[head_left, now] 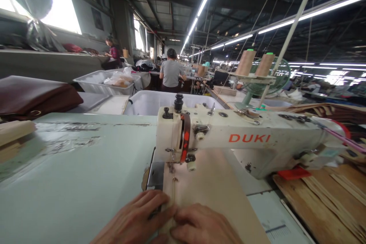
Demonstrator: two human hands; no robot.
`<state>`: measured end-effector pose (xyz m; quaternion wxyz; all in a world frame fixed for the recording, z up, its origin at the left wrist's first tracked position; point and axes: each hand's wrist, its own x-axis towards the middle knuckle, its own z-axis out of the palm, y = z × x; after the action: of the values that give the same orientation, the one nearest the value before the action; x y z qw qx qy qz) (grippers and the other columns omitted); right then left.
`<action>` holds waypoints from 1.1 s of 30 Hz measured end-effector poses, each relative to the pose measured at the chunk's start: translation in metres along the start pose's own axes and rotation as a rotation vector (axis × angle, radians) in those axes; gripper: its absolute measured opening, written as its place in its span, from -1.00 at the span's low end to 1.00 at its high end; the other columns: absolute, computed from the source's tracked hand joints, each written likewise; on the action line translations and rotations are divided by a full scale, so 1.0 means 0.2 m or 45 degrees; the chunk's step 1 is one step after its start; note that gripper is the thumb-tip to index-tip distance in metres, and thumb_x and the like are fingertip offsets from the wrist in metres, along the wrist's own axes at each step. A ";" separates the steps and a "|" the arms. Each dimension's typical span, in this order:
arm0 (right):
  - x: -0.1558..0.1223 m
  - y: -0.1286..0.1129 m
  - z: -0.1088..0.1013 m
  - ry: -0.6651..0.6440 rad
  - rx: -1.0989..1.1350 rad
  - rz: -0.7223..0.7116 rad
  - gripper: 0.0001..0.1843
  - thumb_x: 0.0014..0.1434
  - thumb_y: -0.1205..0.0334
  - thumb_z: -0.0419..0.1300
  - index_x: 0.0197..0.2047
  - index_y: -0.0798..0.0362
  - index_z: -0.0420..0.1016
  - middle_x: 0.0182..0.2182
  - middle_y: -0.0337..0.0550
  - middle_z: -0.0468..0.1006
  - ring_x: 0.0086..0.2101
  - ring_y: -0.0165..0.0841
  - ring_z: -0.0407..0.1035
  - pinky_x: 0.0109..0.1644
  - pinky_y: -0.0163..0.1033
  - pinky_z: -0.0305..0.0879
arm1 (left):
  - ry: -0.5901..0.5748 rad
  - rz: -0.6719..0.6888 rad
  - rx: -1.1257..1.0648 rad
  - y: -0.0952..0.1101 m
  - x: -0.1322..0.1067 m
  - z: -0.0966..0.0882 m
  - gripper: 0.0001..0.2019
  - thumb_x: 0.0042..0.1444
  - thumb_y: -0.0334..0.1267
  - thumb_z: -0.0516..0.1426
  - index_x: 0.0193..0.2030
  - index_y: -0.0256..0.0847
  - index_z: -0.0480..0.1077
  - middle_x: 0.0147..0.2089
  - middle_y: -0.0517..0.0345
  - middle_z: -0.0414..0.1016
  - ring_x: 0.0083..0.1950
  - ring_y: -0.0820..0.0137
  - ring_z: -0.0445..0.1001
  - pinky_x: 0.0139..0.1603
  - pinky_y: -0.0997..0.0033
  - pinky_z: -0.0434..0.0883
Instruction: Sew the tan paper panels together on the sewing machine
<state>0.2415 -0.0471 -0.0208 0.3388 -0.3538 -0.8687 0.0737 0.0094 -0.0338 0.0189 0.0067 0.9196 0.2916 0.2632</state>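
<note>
A cream sewing machine [246, 137] marked DUKI stands on a pale green table [71, 175]. A beige fabric strip [208, 187] lies under its needle [172, 169] and runs toward me. My left hand [137, 219] rests on the strip's left edge, fingers pressed down flat and together. My right hand [200, 225] lies beside it on the fabric, fingers bent and pinching the seam edge. Both hands sit just in front of the presser foot, touching each other.
Two tan thread cones [254, 63] stand on a rack behind the machine, with a green fan [274, 78]. A brown leather bag [31, 95] lies at left. White bins [105, 82] sit behind. Wooden-coloured strips [328, 198] pile at right. A person in grey [170, 70] works farther back.
</note>
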 end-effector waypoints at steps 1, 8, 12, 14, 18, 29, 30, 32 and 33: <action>0.03 0.00 -0.07 -0.119 0.092 -0.001 -0.85 0.29 0.11 0.24 -0.08 -0.09 0.51 -0.22 -0.27 0.61 -0.25 -0.39 0.50 -0.21 -0.40 0.38 | -0.004 -0.002 0.006 0.01 0.00 -0.01 -0.72 0.36 -0.16 0.03 0.17 0.02 0.37 0.05 0.13 0.53 0.02 0.27 0.49 0.00 0.46 0.45; 0.39 0.09 -0.09 -0.226 -0.191 0.634 -0.92 0.19 0.19 0.31 -0.25 0.00 0.59 -0.14 -0.08 0.54 -0.01 -0.13 0.38 0.10 -0.05 0.26 | -0.080 0.044 0.163 0.00 -0.08 0.01 -0.57 0.31 -0.05 0.12 0.31 0.14 0.29 0.21 0.14 0.45 0.16 0.19 0.46 0.13 0.39 0.45; 0.43 0.11 0.03 -0.210 -0.234 0.697 -0.87 0.18 0.21 0.28 -0.39 0.03 0.52 -0.14 -0.07 0.51 -0.01 -0.14 0.35 0.09 -0.05 0.25 | -0.082 0.085 0.242 -0.01 -0.14 0.04 -0.51 0.30 -0.04 0.12 0.34 0.06 0.26 0.29 0.05 0.38 0.21 0.13 0.43 0.16 0.35 0.45; 0.42 0.12 0.06 -0.185 -0.254 0.708 -0.86 0.20 0.22 0.24 -0.39 0.04 0.51 -0.11 -0.06 0.50 0.01 -0.15 0.32 0.11 -0.05 0.24 | -0.076 0.086 0.248 0.01 -0.15 0.03 -0.50 0.30 -0.06 0.12 0.35 0.04 0.25 0.30 0.02 0.36 0.22 0.11 0.42 0.18 0.31 0.44; 0.43 0.16 0.11 -0.145 -0.323 0.713 -0.87 0.23 0.28 0.17 -0.32 0.09 0.53 -0.06 0.03 0.49 0.06 -0.06 0.26 0.15 0.03 0.18 | -0.130 0.053 0.167 0.04 -0.11 0.00 -0.50 0.27 -0.13 0.15 0.34 0.08 0.26 0.23 0.10 0.43 0.18 0.16 0.45 0.21 0.28 0.42; 0.28 0.05 -0.01 -0.140 -0.260 0.522 -0.78 0.19 0.39 0.26 -0.07 0.07 0.48 -0.03 -0.05 0.49 0.01 -0.20 0.35 0.15 -0.08 0.23 | -0.034 0.032 0.072 0.11 -0.10 -0.04 -0.55 0.29 -0.07 0.15 0.30 0.09 0.29 0.18 0.15 0.48 0.13 0.24 0.49 0.16 0.45 0.42; 0.23 0.03 -0.01 -0.146 -0.218 0.432 -0.77 0.19 0.40 0.26 -0.07 0.04 0.49 -0.05 -0.11 0.52 -0.02 -0.25 0.37 0.18 -0.10 0.21 | -0.031 0.028 0.045 0.11 -0.11 -0.04 -0.54 0.29 -0.06 0.14 0.32 0.11 0.26 0.18 0.16 0.48 0.14 0.23 0.48 0.18 0.43 0.41; 0.13 0.00 0.01 -0.114 -0.178 0.210 -0.75 0.22 0.42 0.22 -0.04 0.00 0.48 -0.05 -0.18 0.55 0.00 -0.30 0.39 0.27 -0.10 0.11 | -0.009 0.018 0.000 0.10 -0.12 -0.01 -0.52 0.31 -0.06 0.12 0.35 0.12 0.21 0.18 0.15 0.47 0.15 0.22 0.45 0.22 0.38 0.38; 0.09 0.00 0.04 -0.082 -0.196 0.114 -0.72 0.24 0.42 0.19 0.01 0.00 0.47 -0.02 -0.19 0.55 0.03 -0.30 0.39 0.32 -0.07 0.03 | 0.005 0.023 -0.006 0.09 -0.12 0.00 -0.51 0.32 -0.07 0.10 0.36 0.12 0.18 0.19 0.14 0.46 0.16 0.21 0.44 0.23 0.37 0.37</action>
<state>0.2273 -0.0342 -0.0165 0.2788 -0.4146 -0.8656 0.0331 0.0016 -0.0614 0.0095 0.0058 0.9217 0.2826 0.2656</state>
